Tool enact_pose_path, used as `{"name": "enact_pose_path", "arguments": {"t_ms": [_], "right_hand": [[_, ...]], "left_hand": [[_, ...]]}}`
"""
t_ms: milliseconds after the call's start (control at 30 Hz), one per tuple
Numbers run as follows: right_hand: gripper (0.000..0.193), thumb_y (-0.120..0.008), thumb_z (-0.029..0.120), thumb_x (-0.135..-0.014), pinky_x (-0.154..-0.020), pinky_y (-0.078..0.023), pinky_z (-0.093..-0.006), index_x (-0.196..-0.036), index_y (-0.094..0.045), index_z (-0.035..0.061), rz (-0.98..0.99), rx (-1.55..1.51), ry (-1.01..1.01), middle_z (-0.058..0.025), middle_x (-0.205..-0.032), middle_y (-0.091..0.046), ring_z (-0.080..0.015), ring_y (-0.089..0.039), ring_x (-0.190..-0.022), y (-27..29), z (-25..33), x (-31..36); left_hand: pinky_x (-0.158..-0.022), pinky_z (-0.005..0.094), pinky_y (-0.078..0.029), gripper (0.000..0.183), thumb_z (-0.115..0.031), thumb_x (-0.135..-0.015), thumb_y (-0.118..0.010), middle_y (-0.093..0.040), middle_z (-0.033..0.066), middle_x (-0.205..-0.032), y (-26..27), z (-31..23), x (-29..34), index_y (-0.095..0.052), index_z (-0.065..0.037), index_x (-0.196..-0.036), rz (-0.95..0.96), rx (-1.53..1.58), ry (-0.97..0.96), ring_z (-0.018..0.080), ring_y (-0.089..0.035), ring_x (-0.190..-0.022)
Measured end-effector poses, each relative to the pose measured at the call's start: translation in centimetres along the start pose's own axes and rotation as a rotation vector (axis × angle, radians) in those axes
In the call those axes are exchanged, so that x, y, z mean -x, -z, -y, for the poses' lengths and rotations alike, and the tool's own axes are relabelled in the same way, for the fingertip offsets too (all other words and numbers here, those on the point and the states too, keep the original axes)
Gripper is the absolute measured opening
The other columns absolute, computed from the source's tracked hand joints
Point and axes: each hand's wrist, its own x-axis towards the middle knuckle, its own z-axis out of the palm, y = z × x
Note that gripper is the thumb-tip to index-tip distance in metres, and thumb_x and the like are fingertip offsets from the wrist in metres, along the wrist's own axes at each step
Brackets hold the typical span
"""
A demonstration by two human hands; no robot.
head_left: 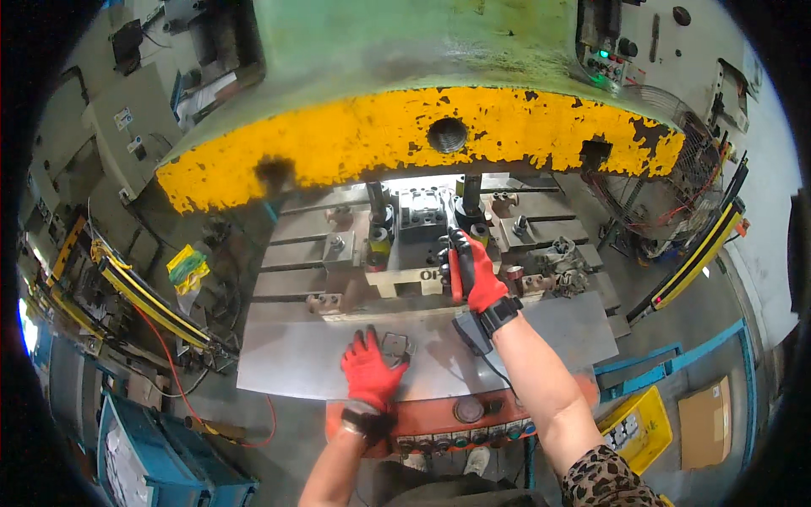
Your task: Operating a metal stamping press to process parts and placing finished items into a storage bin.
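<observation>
My left hand (pixel 372 370), in a red glove with dark fingertips, lies with its fingers stretched out on a smooth metal plate (pixel 287 359). Right beside its fingers and thumb is a small square metal piece (pixel 395 345); I cannot tell whether they touch. My right hand (pixel 475 269), in a red and black glove, is closed around red-handled pliers (pixel 456 277). The pliers point away from me, their metal jaws reaching the right side of the die (pixel 422 209) under the press. What the jaws grip, if anything, is too small to tell.
Above the die hangs the press ram (pixel 363 144) with its worn yellow edge. Guide posts and clamp blocks (pixel 338 247) flank the die. A button panel (pixel 460 435) sits at the near edge. Yellow-black barriers (pixel 697 253) stand either side; a yellow bin (pixel 646 435) is lower right.
</observation>
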Motion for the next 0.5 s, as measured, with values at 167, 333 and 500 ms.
{"name": "enact_pose_path", "arguments": {"t_ms": [167, 333, 500], "right_hand": [[0.043, -0.054, 0.051, -0.095, -0.036, -0.034, -0.0314, -0.075, -0.054, 0.0132, 0.036, 0.051, 0.154, -0.0007, -0.056, -0.048, -0.0183, -0.043, -0.032, -0.4, 0.4, -0.2], [0.043, -0.054, 0.051, -0.094, -0.034, -0.033, -0.0342, -0.075, -0.054, 0.0129, 0.065, 0.177, 0.133, -0.0029, -0.051, -0.047, -0.0195, -0.044, -0.032, -0.6, 1.1, 0.9], [0.039, -0.057, 0.046, -0.095, -0.033, -0.033, -0.0379, -0.080, -0.055, 0.0099, -0.017, 0.262, 0.070, -0.0057, -0.055, -0.048, -0.0225, -0.044, -0.033, -1.2, 1.2, 0.4]], "left_hand": [[-0.111, 0.0508, -0.032, 0.096, -0.048, -0.074, -0.078, -0.045, 0.0234, -0.145, 1.3, 4.4, 2.7, -0.038, -0.004, -0.149, -0.143, 0.121, -0.007, 0.0411, -0.043, -0.131], [-0.106, 0.0476, -0.040, 0.084, -0.037, -0.077, -0.080, -0.051, 0.0227, -0.137, 3.4, 7.8, 5.3, -0.043, -0.002, -0.144, -0.243, 0.130, 0.031, 0.0413, -0.049, -0.125], [-0.106, 0.0484, -0.038, 0.082, -0.036, -0.078, -0.076, -0.050, 0.0243, -0.138, 4.8, 9.8, 6.9, -0.042, 0.000, -0.143, -0.262, 0.180, 0.132, 0.0410, -0.049, -0.126]]}}
